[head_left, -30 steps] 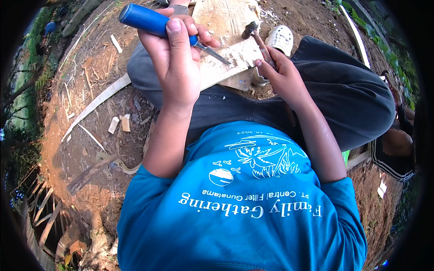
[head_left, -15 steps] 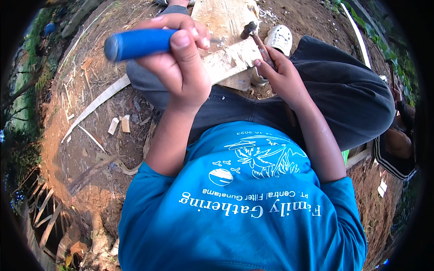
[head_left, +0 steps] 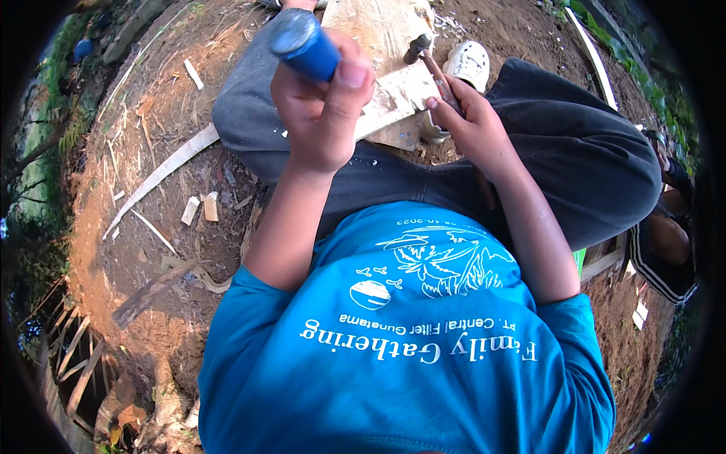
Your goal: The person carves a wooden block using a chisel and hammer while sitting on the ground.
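Ground [head_left: 174,129]: is spreading brown to left, right and far, littered with pale shavings
Blue shirt [head_left: 408,393]: is filling the near middle, showing white print
Dark trousers [head_left: 575,151]: are spanning left to right, just beyond the shirt, bent at both knees
Second person [head_left: 669,238]: is showing partly at the right rim, wearing dark shorts with white stripes
Wide board [head_left: 370,30]: is lying in the far middle, stretching away
Curved pale strip [head_left: 162,170]: is lying on the ground at left
Pale plank [head_left: 412,94]: is lying aslant over the wide board's near part, showing a rough, chipped upper face
Left hand [head_left: 324,113]: is closing around the blue-handled tool [head_left: 306,49], over the plank's left part and hiding it
Right hand [head_left: 476,121]: is gripping the hammer [head_left: 441,76] by the wooden handle, just right of the plank
Hammer: is pointing far and left, dark head near the plank's far right corner; cannot tell touching or apart
Blue-handled tool: is tilting butt upward, with the lower end hidden
White shoe [head_left: 466,63]: is resting right of the wide board, beyond the right hand
Two wood offcuts [head_left: 210,206]: are lying side by side at left, nearer than the curved strip
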`<move>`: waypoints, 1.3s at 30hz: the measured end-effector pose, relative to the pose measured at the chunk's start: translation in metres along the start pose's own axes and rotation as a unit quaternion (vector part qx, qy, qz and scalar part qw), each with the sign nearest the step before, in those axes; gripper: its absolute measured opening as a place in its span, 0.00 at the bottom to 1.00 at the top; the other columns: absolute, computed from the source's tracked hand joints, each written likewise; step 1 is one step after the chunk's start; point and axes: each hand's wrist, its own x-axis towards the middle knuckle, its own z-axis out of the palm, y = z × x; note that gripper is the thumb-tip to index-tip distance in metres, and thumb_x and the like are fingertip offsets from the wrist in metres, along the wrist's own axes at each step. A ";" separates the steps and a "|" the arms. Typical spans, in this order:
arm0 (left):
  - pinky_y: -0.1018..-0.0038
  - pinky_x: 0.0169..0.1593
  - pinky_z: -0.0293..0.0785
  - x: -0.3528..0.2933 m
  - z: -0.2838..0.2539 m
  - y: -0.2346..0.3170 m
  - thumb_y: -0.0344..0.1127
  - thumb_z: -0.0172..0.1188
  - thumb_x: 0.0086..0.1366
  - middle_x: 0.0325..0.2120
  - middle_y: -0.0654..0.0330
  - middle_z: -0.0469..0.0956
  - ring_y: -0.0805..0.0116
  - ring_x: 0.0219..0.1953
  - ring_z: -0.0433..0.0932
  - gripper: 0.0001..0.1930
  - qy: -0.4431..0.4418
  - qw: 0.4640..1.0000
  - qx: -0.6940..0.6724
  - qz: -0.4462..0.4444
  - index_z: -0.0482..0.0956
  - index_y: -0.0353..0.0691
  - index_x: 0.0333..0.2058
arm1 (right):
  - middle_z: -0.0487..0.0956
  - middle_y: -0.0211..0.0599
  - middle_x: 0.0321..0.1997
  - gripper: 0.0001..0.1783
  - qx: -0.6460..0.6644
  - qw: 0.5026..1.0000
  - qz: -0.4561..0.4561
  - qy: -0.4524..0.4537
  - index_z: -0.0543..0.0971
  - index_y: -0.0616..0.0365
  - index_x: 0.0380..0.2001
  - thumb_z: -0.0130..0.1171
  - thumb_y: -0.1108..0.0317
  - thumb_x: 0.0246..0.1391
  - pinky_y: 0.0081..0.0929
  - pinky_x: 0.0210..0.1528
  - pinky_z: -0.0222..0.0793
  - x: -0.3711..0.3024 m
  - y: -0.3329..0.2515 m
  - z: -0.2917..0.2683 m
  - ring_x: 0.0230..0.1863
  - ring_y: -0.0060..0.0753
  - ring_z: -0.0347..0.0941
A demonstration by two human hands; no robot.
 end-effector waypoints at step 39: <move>0.74 0.29 0.55 -0.002 -0.046 0.017 0.48 0.49 0.77 0.17 0.69 0.60 0.75 0.19 0.56 0.17 0.027 0.963 -0.244 -0.115 0.66 0.47 0.30 | 0.77 0.31 0.35 0.23 0.004 1.000 -0.021 0.007 0.77 0.62 0.57 0.63 0.59 0.66 0.24 0.44 0.68 0.001 0.002 0.001 0.38 0.20 0.70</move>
